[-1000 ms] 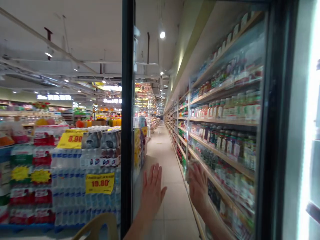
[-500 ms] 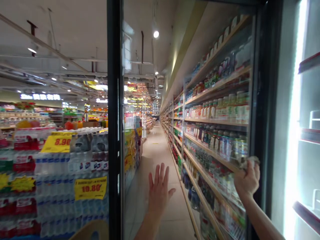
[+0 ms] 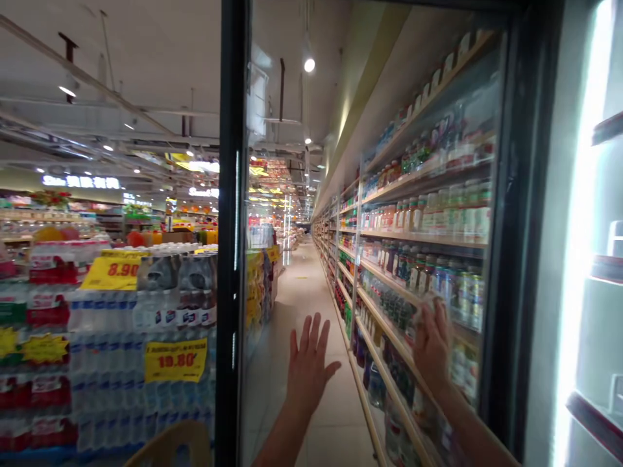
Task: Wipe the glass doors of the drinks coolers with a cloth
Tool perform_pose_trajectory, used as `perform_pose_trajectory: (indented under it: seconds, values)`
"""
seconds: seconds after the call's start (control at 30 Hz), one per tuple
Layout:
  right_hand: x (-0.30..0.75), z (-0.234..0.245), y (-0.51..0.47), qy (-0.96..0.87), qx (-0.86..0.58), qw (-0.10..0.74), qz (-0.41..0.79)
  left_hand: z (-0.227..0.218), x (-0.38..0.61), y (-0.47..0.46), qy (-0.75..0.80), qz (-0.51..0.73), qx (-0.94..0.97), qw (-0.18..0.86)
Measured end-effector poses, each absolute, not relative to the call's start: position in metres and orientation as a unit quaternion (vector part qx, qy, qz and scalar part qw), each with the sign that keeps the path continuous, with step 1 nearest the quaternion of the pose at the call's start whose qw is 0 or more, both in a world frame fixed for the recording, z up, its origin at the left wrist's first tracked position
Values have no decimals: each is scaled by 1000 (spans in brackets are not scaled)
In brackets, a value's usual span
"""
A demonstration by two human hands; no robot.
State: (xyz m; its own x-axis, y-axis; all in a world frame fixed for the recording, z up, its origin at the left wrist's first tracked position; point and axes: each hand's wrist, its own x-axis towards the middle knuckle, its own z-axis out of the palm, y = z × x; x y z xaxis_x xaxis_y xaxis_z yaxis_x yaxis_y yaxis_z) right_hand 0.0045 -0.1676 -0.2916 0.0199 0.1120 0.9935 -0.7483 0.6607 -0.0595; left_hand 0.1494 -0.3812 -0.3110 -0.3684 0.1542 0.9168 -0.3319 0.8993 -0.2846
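A glass door [image 3: 277, 402] in a dark frame stands in front of me. My left hand [image 3: 310, 363] lies flat against the pane with its fingers spread, low and near the middle. To its right, my right hand [image 3: 432, 347] presses a pale, crumpled cloth [image 3: 431, 305] to the glass. The cloth is slightly blurred and mostly covered by the fingers. Through the pane, shelves of bottled drinks [image 3: 438, 214] show behind both hands.
The door's dark upright frame [image 3: 232, 233] runs at left; a lit cooler interior [image 3: 594, 259] opens at right. Stacked packs of bottled water [image 3: 104, 350] with yellow price signs [image 3: 175, 361] stand at left. A brown chair back [image 3: 175, 441] shows at the bottom. An aisle floor [image 3: 302, 279] stretches away.
My right hand has moved left across the glass with the cloth, away from the door's right frame. My left hand stays in nearly the same place. The view has shifted slightly.
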Motion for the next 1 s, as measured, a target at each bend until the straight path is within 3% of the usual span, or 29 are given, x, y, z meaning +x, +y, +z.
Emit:
perform_pose_trajectory:
  seconds: [0.1,0.27,0.47,0.67,0.73,0.87,1.0]
  values:
    - [16,-290,-178,-624,228,665,341,-311,149,-382,-803,199,51,560]
    - [29,-309,-188,-647,410,613,194,-311,148,-383,-798,179,29,574]
    - [13,-293,-166,-614,156,663,399,-311,150,-376,-795,181,33,578]
    - [45,-312,-212,-646,407,601,238,-311,152,-374,-790,183,37,584]
    - [37,-307,-199,-645,388,612,242,-310,153,-373,-787,190,37,586]
    - [22,-288,-181,-608,200,671,374,-310,153,-371,-792,195,43,577]
    - [48,-291,-216,-631,329,635,303,-312,153,-373,-807,177,47,561]
